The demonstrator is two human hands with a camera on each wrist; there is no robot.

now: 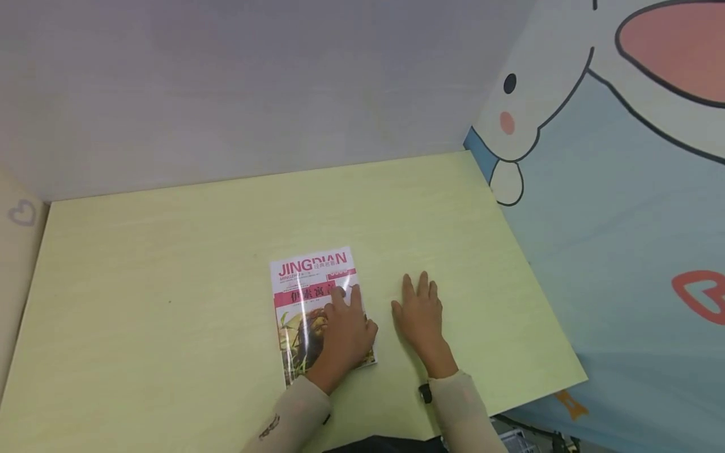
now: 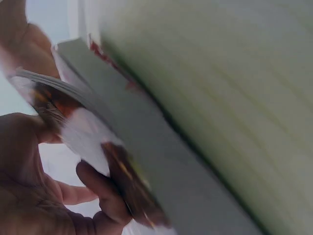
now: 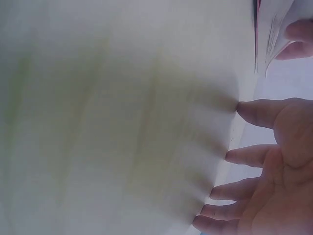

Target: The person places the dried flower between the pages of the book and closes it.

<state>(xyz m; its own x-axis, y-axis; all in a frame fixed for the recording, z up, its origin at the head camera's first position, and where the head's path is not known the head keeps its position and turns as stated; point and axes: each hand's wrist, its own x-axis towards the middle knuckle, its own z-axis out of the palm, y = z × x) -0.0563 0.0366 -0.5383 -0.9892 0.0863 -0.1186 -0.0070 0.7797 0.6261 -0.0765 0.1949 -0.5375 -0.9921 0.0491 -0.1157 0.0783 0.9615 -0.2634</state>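
A glossy softcover book [image 1: 299, 314] lies on the table, its cover showing a pink band, large lettering and a picture below. On it rests my left hand [image 1: 347, 330], index and middle fingers stretched over the cover and the thumb by the book's right edge. In the left wrist view, the fingers [image 2: 105, 191] touch the cover [image 2: 88, 134], and its page edges [image 2: 161, 152] look slightly parted. To the book's right my right hand [image 1: 421, 318] is spread on the tabletop and holds nothing. The right wrist view shows its fingertips [image 3: 234, 155] touching the table.
The pale yellow table [image 1: 170, 251] meets a grey wall [image 1: 255, 94] at the back. A blue wall [image 1: 612, 251] with cartoon figures rises on the right. A dark cable [image 1: 527, 426] runs below the table's right front edge.
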